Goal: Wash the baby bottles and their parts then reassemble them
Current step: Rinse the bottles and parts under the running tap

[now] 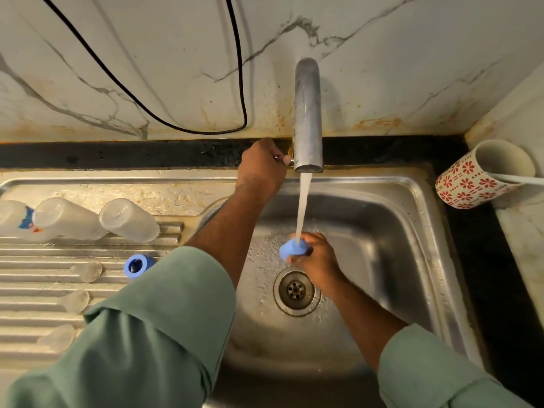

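Observation:
My right hand (pixel 316 260) grips a blue bottle ring (pixel 291 250) under the water stream (pixel 303 207) from the tap (pixel 307 113), above the sink basin (pixel 397 231). My left hand (pixel 262 166) reaches to the tap's base and pinches its small handle (pixel 284 159). On the ribbed drainboard (pixel 35 290) at the left lie three clear bottles (pixel 129 219), (pixel 66 219), (pixel 14 220), mouth down or on their sides. A second blue ring (pixel 138 265) lies beside my left sleeve. Three clear teats (pixel 88 271), (pixel 77 301), (pixel 57 337) rest on the ribs.
The drain (pixel 295 290) sits below my right hand. A white mug with red flowers (pixel 477 178) stands on the dark counter at the right, a white handle sticking out of it. A black cable (pixel 176 125) hangs against the marble wall.

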A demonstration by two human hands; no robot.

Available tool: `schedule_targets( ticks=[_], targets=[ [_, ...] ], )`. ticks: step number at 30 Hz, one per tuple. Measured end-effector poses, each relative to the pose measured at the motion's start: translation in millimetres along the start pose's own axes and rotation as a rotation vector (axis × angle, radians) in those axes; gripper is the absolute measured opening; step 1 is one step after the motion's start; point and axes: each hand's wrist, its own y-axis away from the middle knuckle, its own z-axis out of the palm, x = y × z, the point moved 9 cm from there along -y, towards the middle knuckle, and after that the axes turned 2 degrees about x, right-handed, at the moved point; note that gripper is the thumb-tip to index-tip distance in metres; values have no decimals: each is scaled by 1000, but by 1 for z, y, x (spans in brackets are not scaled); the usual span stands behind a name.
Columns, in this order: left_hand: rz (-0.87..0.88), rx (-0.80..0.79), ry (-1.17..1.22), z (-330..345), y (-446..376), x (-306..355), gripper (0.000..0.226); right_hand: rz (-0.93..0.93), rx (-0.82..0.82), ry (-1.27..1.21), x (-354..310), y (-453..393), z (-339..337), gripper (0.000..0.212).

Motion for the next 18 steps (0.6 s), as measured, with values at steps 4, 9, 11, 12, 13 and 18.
schedule_targets(
  ticks=[4, 9, 11, 12, 13, 18],
  targets=[
    [-80, -11, 210, -1, 5, -3, 13, 362, -26, -363, 19, 14, 3, 27],
    [-237, -80, 685, 17, 2, -15, 28, 808, -91, -949, 41, 36, 36, 42],
    [-200, -85, 631, 20, -6, -20, 12, 834, -87, -1074, 40, 37, 45, 40],
    [-189, -88, 623, 21, -8, -23, 11, 828, -78, -1125, 39, 37, 47, 40],
    [-190, -96, 640, 22, -9, -26, 13, 821, -59, -1160, 39, 38, 48, 40],
    [-151, -202, 773, 34, -7, -18, 11, 778, -18, -1219, 34, 41, 49, 38]
  ],
)
